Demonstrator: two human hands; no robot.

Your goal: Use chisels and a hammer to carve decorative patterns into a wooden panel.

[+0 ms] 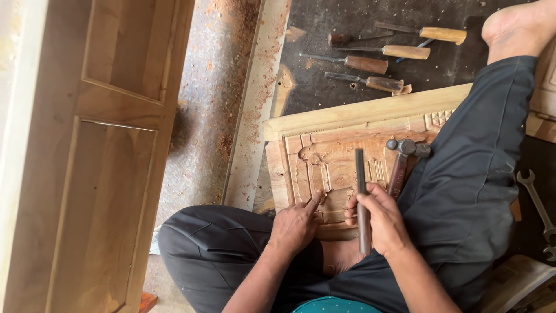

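Note:
I sit on the floor with a carved wooden panel [324,165] across my legs. My right hand [379,220] is closed around a chisel [360,174], its dark shaft lying up over the carving. My left hand [295,223] rests on the panel's near edge, one finger stretched onto the relief and nothing in it. A hammer [401,165] with a metal head and wooden handle lies on the panel just right of the chisel.
Several wood-handled chisels [370,64] lie on the dark floor beyond the panel. A wrench [538,208] lies at the right. A large wooden door panel [98,156] fills the left, with a sawdust-covered strip [255,104] beside it. My bare foot [512,26] is top right.

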